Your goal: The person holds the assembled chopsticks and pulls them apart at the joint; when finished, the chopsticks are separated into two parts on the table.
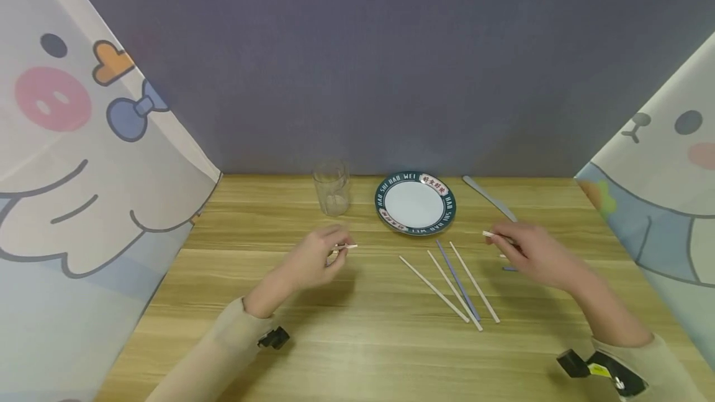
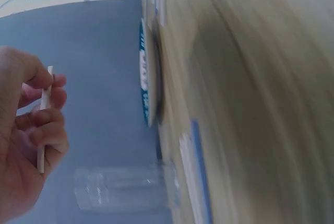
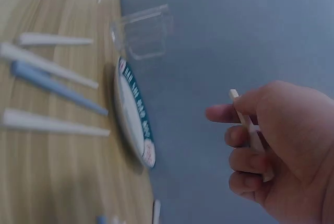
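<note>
"What do the hands have hold of from where you sit?"

"On my feed, the left hand (image 1: 318, 259) pinches a thin white stick (image 2: 46, 98) with no slack between thumb and fingers. The right hand (image 1: 539, 253) has its fingers curled round a second, square-ended white stick (image 3: 254, 140), the thumb pressing on it. Both sticks are held above the table, well apart."

"How would you handle them?"

"Lightly, I'd say. Straight, narrow sticks probably want to twist, so I'd spread support over several fingers and leave the tip free, as the right hand does. I'd mind the three slender matte white sticks (image 1: 475, 282) and the straight violet-blue stick (image 1: 457, 280) lying between the hands; a low wrist could scatter them."

"And the surfaces around?"

"Yellow-brown wood-grain tabletop (image 1: 363, 346), looking smooth. The clear, straight-sided tumbler (image 1: 332, 190) stands just beyond the left hand, so I'd swing wide of it. The round white plate with a lettered dark-green rim (image 1: 414, 203) looks glossy. Past the right hand lies a flat, grey, knife-like utensil (image 1: 490, 198). I can't tell whether the sticks are wood or plastic."
</note>
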Tool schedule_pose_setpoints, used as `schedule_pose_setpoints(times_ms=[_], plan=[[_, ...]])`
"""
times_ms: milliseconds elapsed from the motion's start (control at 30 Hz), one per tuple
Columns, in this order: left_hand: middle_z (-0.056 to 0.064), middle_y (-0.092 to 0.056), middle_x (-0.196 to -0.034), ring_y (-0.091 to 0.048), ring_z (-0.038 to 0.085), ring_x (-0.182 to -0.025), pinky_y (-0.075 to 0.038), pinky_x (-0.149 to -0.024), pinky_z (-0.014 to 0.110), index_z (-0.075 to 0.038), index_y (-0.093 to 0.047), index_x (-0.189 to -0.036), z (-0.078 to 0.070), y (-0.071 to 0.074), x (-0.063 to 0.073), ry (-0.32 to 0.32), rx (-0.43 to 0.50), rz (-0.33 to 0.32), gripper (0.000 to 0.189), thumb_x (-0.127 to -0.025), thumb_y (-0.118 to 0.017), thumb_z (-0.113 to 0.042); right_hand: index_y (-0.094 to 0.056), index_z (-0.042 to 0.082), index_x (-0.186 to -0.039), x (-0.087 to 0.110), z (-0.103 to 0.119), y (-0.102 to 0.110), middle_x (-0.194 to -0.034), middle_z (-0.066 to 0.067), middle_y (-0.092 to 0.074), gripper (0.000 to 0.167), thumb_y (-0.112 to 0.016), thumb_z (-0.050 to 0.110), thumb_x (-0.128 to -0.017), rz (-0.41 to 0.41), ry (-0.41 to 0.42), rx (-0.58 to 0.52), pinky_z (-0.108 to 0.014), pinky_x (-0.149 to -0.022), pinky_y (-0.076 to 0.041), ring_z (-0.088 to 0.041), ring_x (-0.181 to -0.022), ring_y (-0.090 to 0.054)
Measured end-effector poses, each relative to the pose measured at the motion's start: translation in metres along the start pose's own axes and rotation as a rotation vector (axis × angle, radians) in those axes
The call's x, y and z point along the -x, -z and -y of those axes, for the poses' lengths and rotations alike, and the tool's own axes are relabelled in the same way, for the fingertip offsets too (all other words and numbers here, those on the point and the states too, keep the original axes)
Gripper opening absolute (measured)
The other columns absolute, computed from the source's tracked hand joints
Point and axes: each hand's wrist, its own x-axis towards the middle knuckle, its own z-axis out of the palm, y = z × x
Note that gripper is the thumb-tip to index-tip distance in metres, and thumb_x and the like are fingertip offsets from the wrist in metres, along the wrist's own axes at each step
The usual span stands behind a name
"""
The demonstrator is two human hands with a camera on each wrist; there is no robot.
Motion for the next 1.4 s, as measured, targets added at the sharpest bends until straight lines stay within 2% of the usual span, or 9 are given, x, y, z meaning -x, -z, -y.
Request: schedule_pose_setpoints(times_ms=[133,300,433,700,867,1067,1200,1400], plan=[[0.005,-0.067,-0.098,-0.061,0.011,-0.071,-0.054,-0.062,0.017,-0.003,-0.074,-0.103,0.012,0.003,0.014,0.068,-0.016,0.057,0.012,-0.093,-0.069,0.003,-0.075,0.008,-0.103,0.015,-0.014,-0.001,-0.096,0.008,-0.059,0.02,-0.069,-0.009,-0.095,-0.029,0.026,0.054,-0.018,-0.059,-0.038,0.008,-0.072,-0.038],[0.003,-0.067,-0.096,-0.065,0.011,-0.08,-0.057,-0.069,0.017,-0.002,-0.079,-0.104,0.026,0.005,0.026,0.101,-0.033,0.147,0.011,-0.095,-0.073,0.002,-0.076,-0.005,-0.109,0.036,-0.033,-0.003,-0.096,0.004,-0.056,0.023,-0.069,-0.015,-0.09,-0.006,0.019,0.093,-0.019,-0.06,-0.036,0.008,-0.074,-0.035],[0.003,-0.071,-0.091,-0.061,0.009,-0.077,-0.055,-0.066,0.018,-0.002,-0.083,-0.102,0.036,0.003,0.034,0.099,-0.021,0.206,0.01,-0.094,-0.077,0.001,-0.077,0.0,-0.109,0.052,-0.046,-0.007,-0.09,0.009,-0.057,0.027,-0.074,-0.015,-0.087,0.022,0.003,0.089,-0.018,-0.057,-0.036,0.01,-0.071,-0.035],[-0.001,-0.079,-0.091,-0.072,0.012,-0.085,-0.062,-0.077,0.024,-0.01,-0.084,-0.095,0.042,0.004,0.042,0.126,-0.034,0.292,0.007,-0.09,-0.083,-0.005,-0.079,0.016,-0.097,0.068,-0.059,-0.012,-0.083,0.018,-0.064,0.029,-0.086,-0.005,-0.079,0.055,-0.065,0.061,-0.021,-0.058,-0.05,0.012,-0.074,-0.052],[0.0,-0.079,-0.087,-0.07,0.007,-0.078,-0.059,-0.071,0.019,-0.01,-0.082,-0.089,0.045,0.001,0.044,0.15,-0.025,0.331,0.006,-0.089,-0.084,-0.005,-0.078,0.02,-0.093,0.075,-0.064,-0.013,-0.082,0.02,-0.068,0.028,-0.089,0.0,-0.078,0.07,-0.084,0.077,-0.022,-0.059,-0.05,0.013,-0.075,-0.054],[-0.004,-0.076,-0.085,-0.062,-0.001,-0.074,-0.055,-0.068,0.016,-0.013,-0.081,-0.089,0.047,-0.004,0.047,0.169,-0.035,0.39,0.006,-0.091,-0.083,-0.007,-0.077,0.022,-0.09,0.082,-0.069,-0.019,-0.083,0.021,-0.068,0.031,-0.091,-0.001,-0.075,0.082,-0.055,0.051,-0.02,-0.058,-0.05,0.014,-0.075,-0.055],[-0.005,-0.074,-0.084,-0.06,-0.002,-0.074,-0.054,-0.068,0.016,-0.013,-0.081,-0.088,0.046,-0.005,0.046,0.188,-0.037,0.395,0.006,-0.091,-0.083,-0.008,-0.077,0.022,-0.09,0.083,-0.07,-0.022,-0.084,0.019,-0.068,0.03,-0.09,-0.001,-0.075,0.09,-0.055,0.043,-0.02,-0.059,-0.052,0.014,-0.077,-0.055],[-0.003,-0.075,-0.085,-0.063,0.001,-0.075,-0.055,-0.068,0.017,-0.012,-0.081,-0.088,0.046,-0.004,0.044,0.175,-0.03,0.382,0.008,-0.09,-0.083,-0.005,-0.076,0.022,-0.088,0.081,-0.071,-0.025,-0.084,0.019,-0.067,0.029,-0.089,-0.001,-0.077,0.095,-0.077,0.052,-0.019,-0.06,-0.053,0.015,-0.076,-0.055]])
